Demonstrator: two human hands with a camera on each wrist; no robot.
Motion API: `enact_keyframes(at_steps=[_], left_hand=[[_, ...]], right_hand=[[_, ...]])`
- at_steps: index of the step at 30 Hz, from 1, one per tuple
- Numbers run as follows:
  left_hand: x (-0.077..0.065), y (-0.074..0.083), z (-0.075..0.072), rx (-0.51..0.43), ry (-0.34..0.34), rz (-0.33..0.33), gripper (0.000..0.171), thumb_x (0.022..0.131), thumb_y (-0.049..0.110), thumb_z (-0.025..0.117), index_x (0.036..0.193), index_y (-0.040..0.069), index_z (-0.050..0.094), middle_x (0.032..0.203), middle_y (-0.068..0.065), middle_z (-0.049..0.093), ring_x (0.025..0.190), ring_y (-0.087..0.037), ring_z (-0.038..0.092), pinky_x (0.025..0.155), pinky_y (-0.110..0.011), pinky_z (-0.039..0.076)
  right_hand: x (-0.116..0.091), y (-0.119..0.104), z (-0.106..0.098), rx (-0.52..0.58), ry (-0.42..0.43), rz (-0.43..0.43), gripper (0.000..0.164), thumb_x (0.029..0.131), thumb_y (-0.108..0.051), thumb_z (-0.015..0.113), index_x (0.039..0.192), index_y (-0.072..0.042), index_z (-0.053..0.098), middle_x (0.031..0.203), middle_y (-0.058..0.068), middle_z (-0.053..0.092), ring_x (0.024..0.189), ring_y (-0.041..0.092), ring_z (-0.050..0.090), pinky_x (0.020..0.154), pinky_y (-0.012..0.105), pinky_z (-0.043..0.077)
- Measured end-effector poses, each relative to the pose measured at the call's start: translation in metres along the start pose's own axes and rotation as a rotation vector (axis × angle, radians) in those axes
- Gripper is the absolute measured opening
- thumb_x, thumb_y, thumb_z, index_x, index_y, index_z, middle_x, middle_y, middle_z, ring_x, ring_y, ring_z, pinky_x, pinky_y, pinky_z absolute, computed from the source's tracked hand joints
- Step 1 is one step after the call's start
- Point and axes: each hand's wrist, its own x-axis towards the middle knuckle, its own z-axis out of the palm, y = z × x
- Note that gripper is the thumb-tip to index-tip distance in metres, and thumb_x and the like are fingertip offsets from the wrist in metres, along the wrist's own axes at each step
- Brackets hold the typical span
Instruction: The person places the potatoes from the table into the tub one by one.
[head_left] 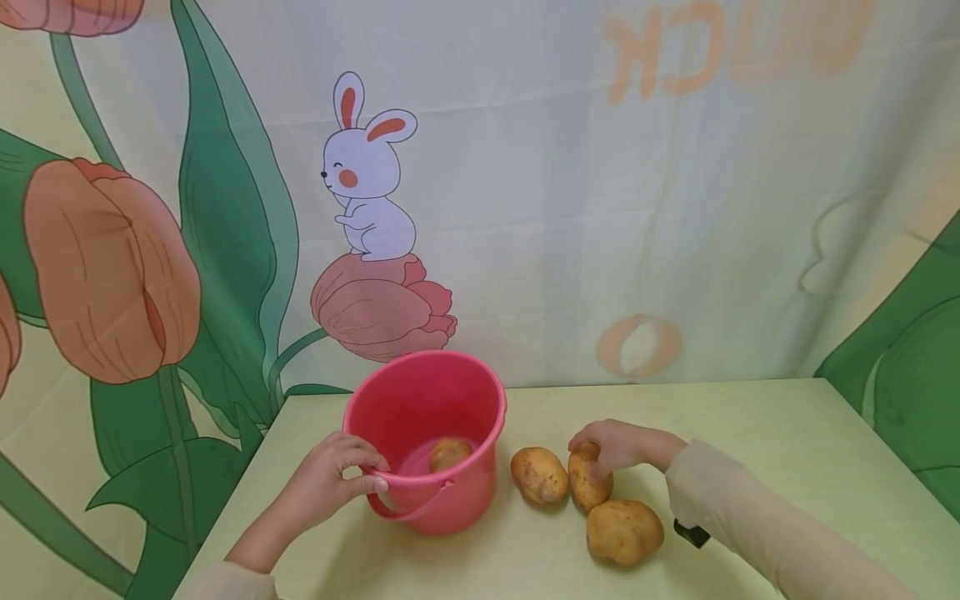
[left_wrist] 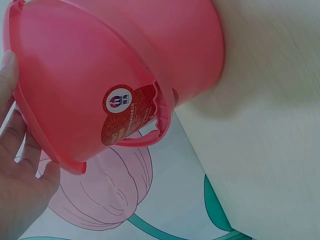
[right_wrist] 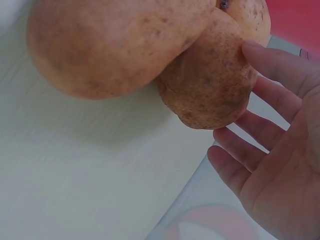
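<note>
From where I stand, the left hand (head_left: 330, 475) grips the near left of the pink bucket (head_left: 474, 498) by its rim (head_left: 427, 481), while the right hand (head_left: 621, 446) is curled round the far end of the middle potato (head_left: 586, 492). How firmly those fingers press, I can't tell. That potato lies on the table (head_left: 720, 417) right of the bucket, between the left potato (head_left: 540, 477) and the larger near potato (head_left: 625, 533), and its near end seems to touch the larger one.

To do this grip well, I'd settle the thumb and fingers on opposite sides, closer to the potato's middle, since an end hold could let it swivel. Lifting straight up should spare its neighbours a nudge; a sideways drag might set one rolling. The left hand's hold looks sensible for steadying the bucket, where a fourth potato (head_left: 448, 455) rests at the bottom
</note>
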Motion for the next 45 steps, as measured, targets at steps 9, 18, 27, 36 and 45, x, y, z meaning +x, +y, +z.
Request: enact_keyframes(at_steps=[9, 18, 27, 36, 45], left_hand=[[0.0, 0.001, -0.001, -0.005, -0.011, -0.019, 0.014, 0.069, 0.022, 0.073, 0.081, 0.024, 0.066, 0.086, 0.009, 0.059, 0.092, -0.015, 0.048, 0.065, -0.018, 0.048], [0.0, 0.001, -0.002, 0.005, -0.023, -0.028, 0.014, 0.07, 0.023, 0.073, 0.082, 0.02, 0.067, 0.086, 0.009, 0.059, 0.093, -0.016, 0.048, 0.066, -0.018, 0.047], [0.001, 0.0, -0.002, -0.005, -0.026, -0.034, 0.015, 0.069, 0.025, 0.073, 0.082, 0.019, 0.067, 0.086, 0.008, 0.059, 0.093, -0.017, 0.048, 0.066, -0.02, 0.049], [0.001, 0.002, -0.003, -0.017, -0.035, -0.052, 0.015, 0.07, 0.028, 0.072, 0.082, 0.021, 0.067, 0.087, 0.007, 0.059, 0.094, -0.017, 0.047, 0.065, -0.021, 0.049], [0.0, 0.002, -0.002, -0.021, -0.039, -0.053, 0.015, 0.07, 0.026, 0.072, 0.083, 0.019, 0.067, 0.088, 0.007, 0.059, 0.094, -0.017, 0.047, 0.065, -0.021, 0.049]], right_hand=[[-0.002, 0.008, 0.0, 0.03, 0.0, 0.028, 0.054, 0.067, -0.012, 0.073, 0.117, -0.007, 0.054, 0.121, 0.01, 0.053, 0.116, 0.032, 0.043, 0.097, 0.049, 0.031], [-0.005, 0.015, -0.001, 0.042, 0.011, 0.021, 0.058, 0.067, -0.019, 0.074, 0.119, -0.005, 0.053, 0.122, 0.011, 0.053, 0.119, 0.034, 0.041, 0.098, 0.051, 0.03], [-0.007, 0.014, -0.002, 0.036, -0.013, 0.051, 0.061, 0.065, -0.011, 0.075, 0.121, -0.006, 0.052, 0.124, 0.012, 0.051, 0.119, 0.034, 0.04, 0.098, 0.052, 0.028], [-0.004, 0.021, 0.004, 0.022, 0.024, -0.007, 0.06, 0.062, -0.014, 0.077, 0.116, -0.003, 0.054, 0.113, 0.013, 0.054, 0.108, 0.032, 0.047, 0.094, 0.051, 0.033], [-0.005, 0.024, 0.004, 0.061, 0.021, -0.046, 0.06, 0.062, -0.022, 0.078, 0.114, -0.006, 0.055, 0.115, 0.014, 0.054, 0.109, 0.033, 0.046, 0.093, 0.052, 0.034]])
